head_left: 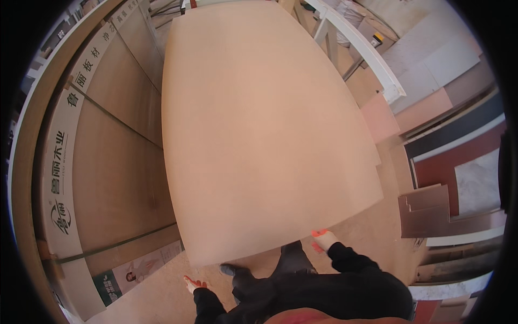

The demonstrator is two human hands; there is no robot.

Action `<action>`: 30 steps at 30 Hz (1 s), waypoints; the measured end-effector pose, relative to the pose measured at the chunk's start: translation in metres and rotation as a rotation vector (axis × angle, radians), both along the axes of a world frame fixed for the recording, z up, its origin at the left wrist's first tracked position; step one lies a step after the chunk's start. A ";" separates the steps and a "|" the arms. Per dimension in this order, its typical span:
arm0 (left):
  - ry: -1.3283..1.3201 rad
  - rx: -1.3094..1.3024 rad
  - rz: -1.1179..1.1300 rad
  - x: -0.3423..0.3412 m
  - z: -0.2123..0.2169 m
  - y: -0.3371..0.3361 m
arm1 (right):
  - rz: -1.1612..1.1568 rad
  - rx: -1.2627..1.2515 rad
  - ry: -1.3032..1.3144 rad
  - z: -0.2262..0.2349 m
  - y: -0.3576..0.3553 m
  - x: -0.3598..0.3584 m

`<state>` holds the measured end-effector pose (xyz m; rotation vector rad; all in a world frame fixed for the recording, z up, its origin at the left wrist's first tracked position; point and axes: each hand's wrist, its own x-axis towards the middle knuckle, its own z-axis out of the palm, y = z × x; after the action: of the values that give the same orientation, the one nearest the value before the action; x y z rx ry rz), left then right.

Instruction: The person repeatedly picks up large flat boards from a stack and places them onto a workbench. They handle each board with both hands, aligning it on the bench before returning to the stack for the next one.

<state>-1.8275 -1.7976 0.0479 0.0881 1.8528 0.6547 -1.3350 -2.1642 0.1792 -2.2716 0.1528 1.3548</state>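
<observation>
A large pale tan board [264, 129] lies flat before me, its near edge just ahead of my legs. My right hand [325, 241], in a pale glove with orange-red fingertips, is at that near edge, toward the right. Its upper fingertips meet or nearly meet the edge, and a gap shows between them and the lower ones. Below the board's near left corner is my left hand [194, 284], apart from the board. Its reddish fingers are loosely bent and spread, with nothing seen in them. What supports the board is mostly hidden beneath it.
Along the left stands a tall strapped stack of wrapped panels [118, 113] with a printed border. A white metal frame [372, 56] runs at the far right. Leaning sheets [453, 178] and brown offcuts [426, 208] fill the right side. Dusty floor [356, 237] shows near my right hand.
</observation>
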 end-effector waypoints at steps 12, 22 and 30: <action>-0.825 0.402 0.240 0.069 -0.073 0.043 | 0.514 -0.089 -1.326 -0.160 0.225 0.249; -0.699 0.343 -0.110 0.066 -0.105 0.114 | 0.462 0.066 -1.382 -0.167 0.256 0.280; -0.491 0.212 -0.364 0.200 -0.103 0.154 | 0.386 0.084 -1.329 -0.148 0.271 0.380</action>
<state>-1.6277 -1.6441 -0.0547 0.3620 1.2507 0.5535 -0.9553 -1.8931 0.0307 -2.6888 -0.7789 -0.2339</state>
